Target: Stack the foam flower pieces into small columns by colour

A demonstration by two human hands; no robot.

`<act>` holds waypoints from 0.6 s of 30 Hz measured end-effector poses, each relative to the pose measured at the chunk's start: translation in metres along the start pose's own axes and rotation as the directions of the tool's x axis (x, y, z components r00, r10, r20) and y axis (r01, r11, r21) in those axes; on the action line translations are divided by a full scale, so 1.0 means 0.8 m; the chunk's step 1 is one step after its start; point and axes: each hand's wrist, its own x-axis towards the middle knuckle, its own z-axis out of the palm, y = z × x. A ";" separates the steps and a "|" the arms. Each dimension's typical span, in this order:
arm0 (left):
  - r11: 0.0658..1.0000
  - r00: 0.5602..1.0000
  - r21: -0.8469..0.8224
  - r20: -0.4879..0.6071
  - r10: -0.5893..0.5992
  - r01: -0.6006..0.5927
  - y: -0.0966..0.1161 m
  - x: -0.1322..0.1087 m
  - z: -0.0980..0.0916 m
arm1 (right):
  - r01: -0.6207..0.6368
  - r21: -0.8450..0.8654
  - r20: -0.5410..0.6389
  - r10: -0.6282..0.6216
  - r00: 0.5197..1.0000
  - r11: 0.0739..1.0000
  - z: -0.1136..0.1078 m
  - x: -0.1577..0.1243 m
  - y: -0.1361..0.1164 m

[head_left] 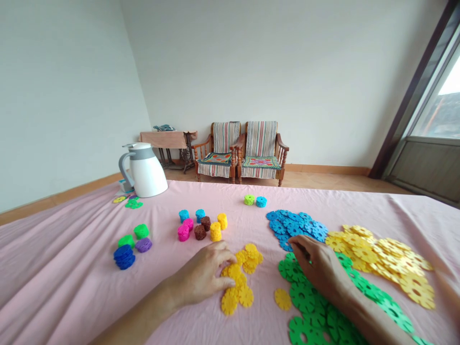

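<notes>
On a pink cloth, my left hand [208,270] rests at the left edge of a small cluster of yellow notched discs [237,282], thumb and fingers apart and touching it. My right hand [312,258] hovers between the blue disc pile [293,223] and the green disc pile [309,297]. Its fingers are curled together, and whatever may be between them is hidden. A lone yellow disc [282,299] lies between the yellow cluster and the green pile. Beyond my right hand spreads a larger yellow pile [388,254].
Short stacks in pink [183,233], brown [200,232], yellow [215,232] and dark blue [124,257] stand left of centre. Lime [249,200] and blue [261,201] stacks stand farther back. A white jug [148,172] is at the far left, with two chairs [260,153] beyond the cloth.
</notes>
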 end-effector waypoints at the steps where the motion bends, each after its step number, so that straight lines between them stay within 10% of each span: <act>1: 1.000 1.000 0.005 -0.002 -0.002 0.002 0.001 0.001 0.004 | 0.001 -0.001 0.002 -0.001 1.000 1.000 0.000 0.000 0.001; 18: 0.997 0.997 0.051 0.047 0.061 -0.063 -0.005 -0.001 -0.002 | -0.006 -0.016 0.001 0.006 1.000 1.000 -0.003 0.000 -0.003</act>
